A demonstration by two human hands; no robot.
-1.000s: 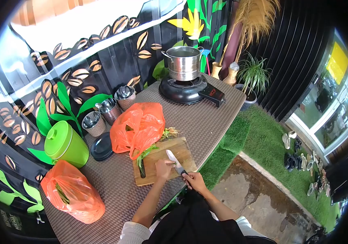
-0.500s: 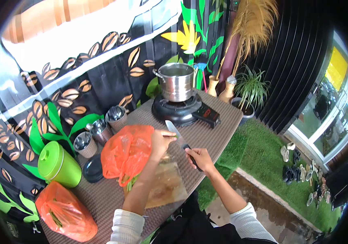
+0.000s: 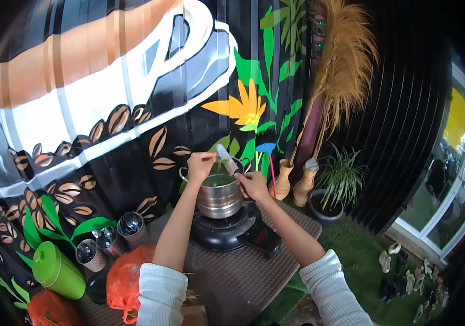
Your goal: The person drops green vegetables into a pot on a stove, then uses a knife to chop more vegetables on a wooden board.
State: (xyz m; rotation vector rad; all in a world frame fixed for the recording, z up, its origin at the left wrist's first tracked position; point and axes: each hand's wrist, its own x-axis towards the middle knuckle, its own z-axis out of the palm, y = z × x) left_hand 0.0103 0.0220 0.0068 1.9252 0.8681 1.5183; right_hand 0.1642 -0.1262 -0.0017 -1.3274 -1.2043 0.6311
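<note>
Over the steel pot [image 3: 219, 200], my right hand [image 3: 252, 185] is wrapped around the dark handle of a knife [image 3: 225, 154], its blade slanting up to the left. My left hand [image 3: 201, 165] is above the pot's left rim, fingertips pinched together near the blade. What they hold is too small to name. Small green pieces [image 3: 222, 164] show by the blade and above the pot's mouth. The pot stands on a black portable stove [image 3: 219, 232] with a control panel [image 3: 261, 239].
At left are an orange plastic bag [image 3: 126, 278], another orange bag [image 3: 53, 309], a green lidded container [image 3: 57, 270] and several cups of cutlery [image 3: 131, 227]. A cutting board [image 3: 194, 315] peeks out at the bottom. Beyond the table's right edge stand a potted plant [image 3: 338, 182] and vases [image 3: 305, 183].
Both hands have moved forward from over the cutting board to above the pot, the knife still in my right hand. The view has tilted up, showing more of the painted wall.
</note>
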